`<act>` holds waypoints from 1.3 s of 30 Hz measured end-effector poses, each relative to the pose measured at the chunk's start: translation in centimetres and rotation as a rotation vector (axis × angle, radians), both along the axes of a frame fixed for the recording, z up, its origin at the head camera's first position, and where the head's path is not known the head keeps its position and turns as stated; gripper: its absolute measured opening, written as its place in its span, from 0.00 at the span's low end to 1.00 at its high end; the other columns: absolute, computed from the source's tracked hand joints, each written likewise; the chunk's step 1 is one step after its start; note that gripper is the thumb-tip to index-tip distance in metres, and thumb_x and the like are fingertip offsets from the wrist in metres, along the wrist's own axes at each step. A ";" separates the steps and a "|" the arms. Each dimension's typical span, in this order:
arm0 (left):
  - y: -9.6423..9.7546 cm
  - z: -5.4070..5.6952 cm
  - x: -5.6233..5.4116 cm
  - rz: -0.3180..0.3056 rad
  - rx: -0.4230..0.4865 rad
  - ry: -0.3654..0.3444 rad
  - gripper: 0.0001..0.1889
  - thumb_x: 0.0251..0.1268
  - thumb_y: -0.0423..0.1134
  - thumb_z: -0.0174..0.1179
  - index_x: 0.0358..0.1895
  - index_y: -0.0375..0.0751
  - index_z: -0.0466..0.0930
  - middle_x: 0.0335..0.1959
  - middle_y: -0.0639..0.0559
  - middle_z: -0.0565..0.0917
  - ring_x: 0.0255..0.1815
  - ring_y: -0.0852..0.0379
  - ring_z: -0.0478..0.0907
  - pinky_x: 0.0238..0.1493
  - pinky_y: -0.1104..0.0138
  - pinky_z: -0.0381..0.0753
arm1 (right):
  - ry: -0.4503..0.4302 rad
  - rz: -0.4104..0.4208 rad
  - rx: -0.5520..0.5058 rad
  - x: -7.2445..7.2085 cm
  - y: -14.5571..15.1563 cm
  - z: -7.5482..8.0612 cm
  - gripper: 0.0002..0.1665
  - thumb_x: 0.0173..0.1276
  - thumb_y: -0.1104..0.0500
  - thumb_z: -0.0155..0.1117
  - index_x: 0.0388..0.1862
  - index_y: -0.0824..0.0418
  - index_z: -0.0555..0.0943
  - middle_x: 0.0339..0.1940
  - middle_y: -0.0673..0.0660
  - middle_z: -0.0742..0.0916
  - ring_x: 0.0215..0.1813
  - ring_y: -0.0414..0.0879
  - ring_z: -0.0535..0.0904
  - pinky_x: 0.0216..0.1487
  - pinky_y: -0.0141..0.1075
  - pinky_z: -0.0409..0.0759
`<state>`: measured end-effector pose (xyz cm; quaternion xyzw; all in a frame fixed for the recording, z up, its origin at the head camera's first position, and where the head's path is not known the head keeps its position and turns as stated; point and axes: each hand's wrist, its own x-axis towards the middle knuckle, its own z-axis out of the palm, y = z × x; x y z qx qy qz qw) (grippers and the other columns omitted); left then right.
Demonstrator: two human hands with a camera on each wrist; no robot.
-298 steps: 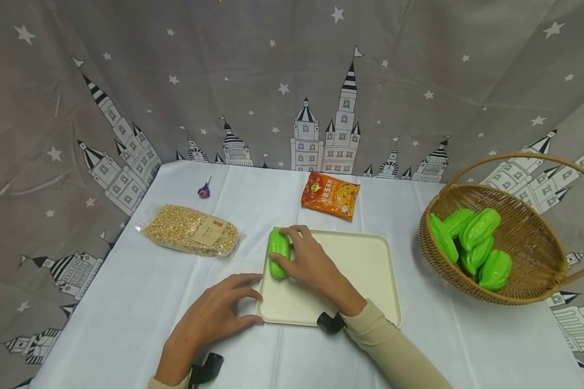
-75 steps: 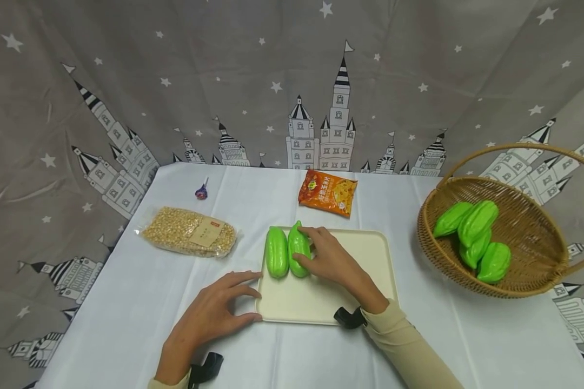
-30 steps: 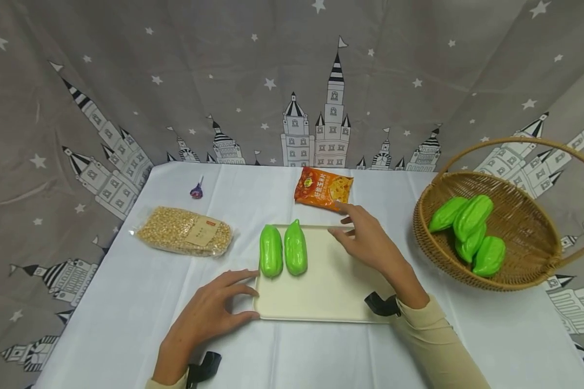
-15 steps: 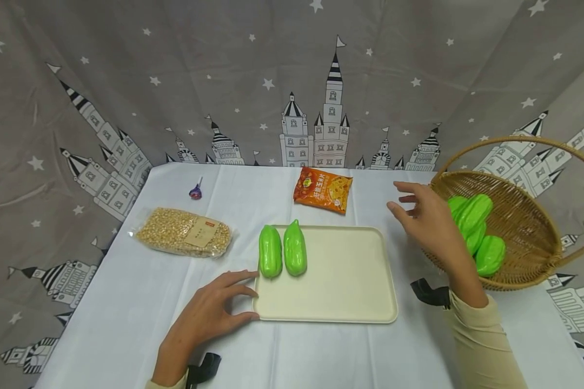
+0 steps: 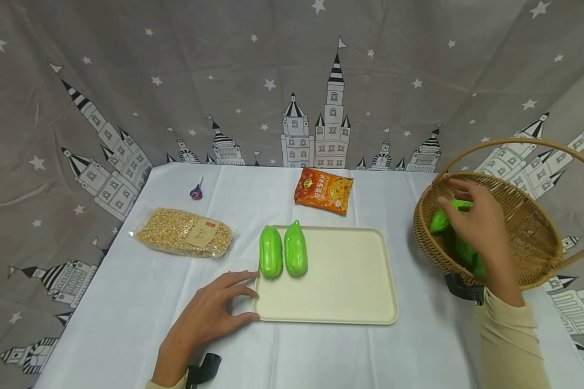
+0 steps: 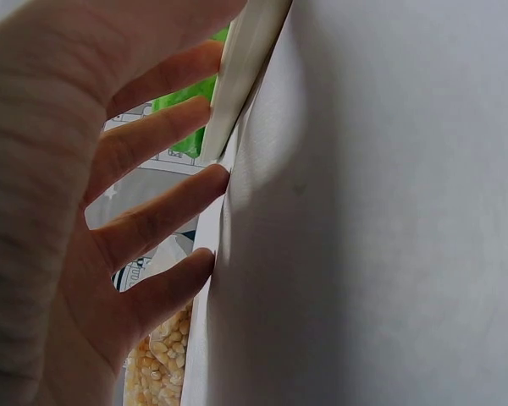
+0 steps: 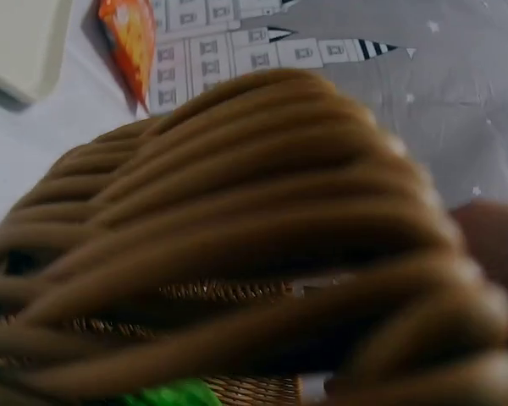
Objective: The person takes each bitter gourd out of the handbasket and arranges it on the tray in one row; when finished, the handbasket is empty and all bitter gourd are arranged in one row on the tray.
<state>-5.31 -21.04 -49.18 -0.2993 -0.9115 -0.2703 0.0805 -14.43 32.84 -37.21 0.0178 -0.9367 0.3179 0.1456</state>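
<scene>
My left hand (image 5: 216, 308) rests by the left edge of a cream tray (image 5: 340, 281), its spread fingertips right at the rim. In the left wrist view, those fingers (image 6: 152, 144) look straight and hold nothing. Two shiny, ridged green gourds (image 5: 296, 249) lie side by side lengthwise on the tray's left part. My right hand (image 5: 482, 227) reaches into the wicker basket (image 5: 530, 237), fingers loosely bent over the green gourds (image 5: 439, 221) there and partly hiding them. The right wrist view is mostly filled by blurred basket weave (image 7: 262, 186); the fingertips are hidden.
An orange snack packet (image 5: 323, 190) lies behind the tray. To the left are a clear bag of corn kernels (image 5: 185, 232) and a small purple-wrapped lollipop (image 5: 196, 190). The basket's tall handle (image 5: 511, 141) arches over it. A grey castle-print curtain (image 5: 253, 70) backs the white-covered table.
A second gourd has been set on the tray beside the first and released. My right hand has since moved right, off the tray and into the basket. The left hand has stayed put.
</scene>
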 end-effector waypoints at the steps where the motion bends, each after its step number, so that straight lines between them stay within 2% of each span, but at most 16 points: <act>1: 0.0 0.0 0.0 0.001 -0.001 0.001 0.20 0.47 0.55 0.87 0.44 0.58 0.92 0.68 0.59 0.84 0.70 0.50 0.81 0.68 0.57 0.80 | 0.000 -0.007 0.020 -0.1 0.4 -0.1 0.31 0.80 0.56 0.67 0.74 0.72 0.75 0.68 0.77 0.80 0.65 0.75 0.79 0.56 0.45 0.85; 2: 0.0 0.0 0.0 0.002 0.000 0.001 0.20 0.47 0.55 0.87 0.43 0.58 0.92 0.68 0.59 0.84 0.69 0.50 0.81 0.68 0.57 0.81 | -0.003 -0.009 0.035 -0.2 0.8 -0.1 0.31 0.79 0.56 0.67 0.73 0.72 0.75 0.68 0.78 0.79 0.66 0.76 0.77 0.59 0.54 0.84; 4: 0.0 0.1 0.0 0.003 0.000 0.001 0.20 0.47 0.55 0.87 0.44 0.58 0.92 0.68 0.58 0.84 0.69 0.50 0.81 0.68 0.56 0.81 | -0.021 -0.004 0.064 -0.3 1.4 -0.2 0.32 0.79 0.57 0.67 0.73 0.74 0.74 0.68 0.81 0.78 0.68 0.79 0.73 0.64 0.71 0.74; 8: 0.0 0.1 -0.1 -0.002 0.006 0.001 0.21 0.47 0.55 0.87 0.44 0.57 0.92 0.68 0.58 0.84 0.69 0.51 0.82 0.66 0.58 0.83 | -0.113 0.009 0.120 -0.3 2.3 -0.4 0.38 0.80 0.53 0.65 0.75 0.79 0.68 0.70 0.87 0.72 0.73 0.85 0.63 0.71 0.79 0.62; 12: 0.0 0.1 -0.1 -0.001 0.008 0.005 0.21 0.46 0.54 0.87 0.44 0.57 0.92 0.68 0.58 0.84 0.69 0.51 0.82 0.65 0.58 0.83 | -0.180 0.012 0.148 -0.1 2.5 -0.2 0.41 0.82 0.50 0.62 0.76 0.81 0.64 0.71 0.89 0.68 0.74 0.87 0.60 0.71 0.80 0.61; 17: 0.0 0.1 -0.1 0.003 0.009 -0.004 0.21 0.47 0.54 0.87 0.44 0.57 0.92 0.68 0.58 0.84 0.69 0.51 0.81 0.65 0.58 0.83 | -0.182 0.038 0.188 0.0 2.6 1.1 0.39 0.82 0.52 0.62 0.75 0.81 0.66 0.69 0.88 0.72 0.68 0.85 0.66 0.65 0.79 0.67; 21: 0.0 0.1 0.0 0.006 0.008 -0.011 0.21 0.47 0.54 0.87 0.44 0.57 0.92 0.68 0.58 0.84 0.70 0.51 0.81 0.67 0.57 0.82 | -0.223 0.065 0.212 -0.6 3.5 2.4 0.39 0.84 0.51 0.60 0.77 0.80 0.65 0.70 0.86 0.72 0.66 0.85 0.70 0.62 0.79 0.70; 24: -0.1 0.1 0.0 0.011 0.004 -0.014 0.21 0.47 0.55 0.87 0.44 0.57 0.92 0.68 0.58 0.84 0.70 0.50 0.81 0.70 0.55 0.79 | -0.270 0.088 0.224 -1.4 4.5 2.7 0.39 0.85 0.50 0.58 0.78 0.80 0.64 0.71 0.86 0.71 0.66 0.86 0.70 0.62 0.79 0.70; 28: -0.1 0.1 0.0 0.015 -0.001 -0.020 0.21 0.47 0.55 0.87 0.44 0.57 0.92 0.69 0.58 0.84 0.70 0.50 0.81 0.70 0.55 0.80 | -0.319 0.109 0.254 -2.6 5.9 2.3 0.41 0.85 0.50 0.58 0.77 0.82 0.62 0.71 0.87 0.71 0.66 0.86 0.71 0.62 0.79 0.71; 32: 0.0 0.1 0.0 0.011 0.001 -0.026 0.21 0.47 0.55 0.87 0.44 0.57 0.92 0.69 0.58 0.84 0.70 0.50 0.81 0.68 0.55 0.82 | -0.328 0.087 0.323 -3.2 7.1 1.5 0.42 0.83 0.51 0.61 0.75 0.85 0.63 0.68 0.88 0.71 0.64 0.86 0.70 0.63 0.79 0.70; 36: 0.0 0.0 0.0 0.009 0.006 -0.022 0.21 0.47 0.55 0.87 0.44 0.57 0.92 0.69 0.58 0.84 0.70 0.49 0.81 0.70 0.54 0.80 | -0.332 0.046 0.347 -3.1 7.8 1.1 0.43 0.80 0.53 0.65 0.73 0.87 0.62 0.66 0.90 0.71 0.64 0.88 0.67 0.66 0.80 0.67; 39: 0.0 0.0 -0.1 0.008 0.004 -0.024 0.21 0.47 0.55 0.87 0.44 0.57 0.92 0.69 0.58 0.84 0.70 0.49 0.81 0.70 0.54 0.81 | -0.391 0.019 0.335 -2.7 8.1 0.9 0.48 0.79 0.49 0.66 0.72 0.89 0.60 0.64 0.93 0.70 0.64 0.90 0.66 0.66 0.80 0.67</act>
